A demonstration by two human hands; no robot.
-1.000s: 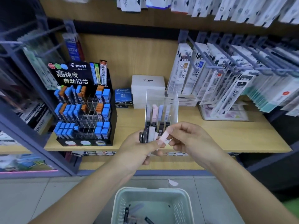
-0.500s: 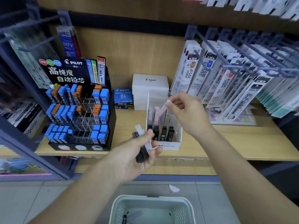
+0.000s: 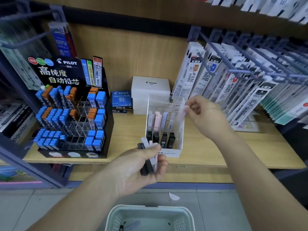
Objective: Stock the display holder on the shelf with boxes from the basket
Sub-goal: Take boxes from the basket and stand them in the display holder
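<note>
A clear display holder with a white base stands on the wooden shelf. Pastel boxes fill its back row and black ones its front row. My right hand pinches one slim pale box just above the holder's right rear corner. My left hand grips a small bunch of slim boxes, black, white and pink, in front of the holder near the shelf edge. The pale green basket sits on the floor below, with a few boxes faintly visible inside.
A black Pilot lead display with blue and orange cases stands left of the holder. White Pilot boxes and a blue box sit behind it. Refill packs hang on hooks to the right, close to my right hand.
My right hand carried the pale box from my left hand up to the holder, then shifted right to its rear corner. My left hand stayed low with the bunch.
</note>
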